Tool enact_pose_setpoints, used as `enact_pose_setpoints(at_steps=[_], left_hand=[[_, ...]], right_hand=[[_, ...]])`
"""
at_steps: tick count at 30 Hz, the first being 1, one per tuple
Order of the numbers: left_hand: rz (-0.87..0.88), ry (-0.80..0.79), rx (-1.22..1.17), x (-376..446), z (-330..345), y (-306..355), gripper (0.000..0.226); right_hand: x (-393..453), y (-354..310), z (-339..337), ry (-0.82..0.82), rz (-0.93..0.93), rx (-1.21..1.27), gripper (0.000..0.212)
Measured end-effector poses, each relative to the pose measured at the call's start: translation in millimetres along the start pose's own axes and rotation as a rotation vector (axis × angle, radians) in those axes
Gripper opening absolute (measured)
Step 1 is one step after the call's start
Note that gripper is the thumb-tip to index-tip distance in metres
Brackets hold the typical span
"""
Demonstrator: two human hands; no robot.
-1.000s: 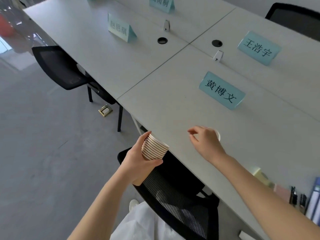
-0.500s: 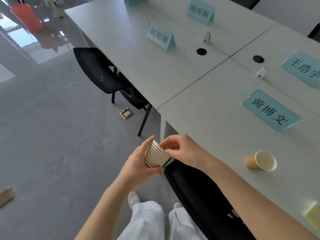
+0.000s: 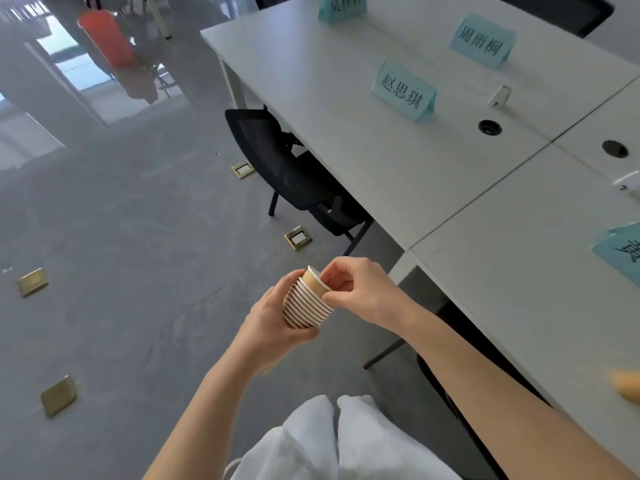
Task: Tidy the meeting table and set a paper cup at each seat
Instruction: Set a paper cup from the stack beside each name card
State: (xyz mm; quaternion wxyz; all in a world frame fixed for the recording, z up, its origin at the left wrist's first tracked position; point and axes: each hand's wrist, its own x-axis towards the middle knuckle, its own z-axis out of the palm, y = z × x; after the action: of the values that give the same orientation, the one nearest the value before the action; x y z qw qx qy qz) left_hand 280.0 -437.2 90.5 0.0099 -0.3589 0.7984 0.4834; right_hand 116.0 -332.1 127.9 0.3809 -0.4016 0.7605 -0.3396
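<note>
My right hand (image 3: 360,289) pinches the rim of the top cup (image 3: 316,280), which sits partly raised out of the stack of cups (image 3: 304,306) that my left hand (image 3: 273,320) grips around its side, out over the floor beside the worktop (image 3: 381,140). To free one cup cleanly I should pull straight along the stack's axis with a slight twist, holding the stack firm so no second cup follows. The seat by the name card (image 3: 403,91), chair (image 3: 277,161) tucked under, looks like the likely destination.
</note>
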Motion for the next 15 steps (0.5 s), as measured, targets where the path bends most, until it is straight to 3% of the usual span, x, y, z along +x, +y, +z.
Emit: enact_pose_setpoints(at_steps=[10,15], left_hand=[[-0.087,0.110,-0.133,100,-49,-8,0.083],[-0.102,0.139,-0.156,181,-80,14,0.083]], right_hand=[[108,-8,-37,0.162,0.014,0.083,0.023],[195,-8,-82,0.220,0.037,0.065,0.014]])
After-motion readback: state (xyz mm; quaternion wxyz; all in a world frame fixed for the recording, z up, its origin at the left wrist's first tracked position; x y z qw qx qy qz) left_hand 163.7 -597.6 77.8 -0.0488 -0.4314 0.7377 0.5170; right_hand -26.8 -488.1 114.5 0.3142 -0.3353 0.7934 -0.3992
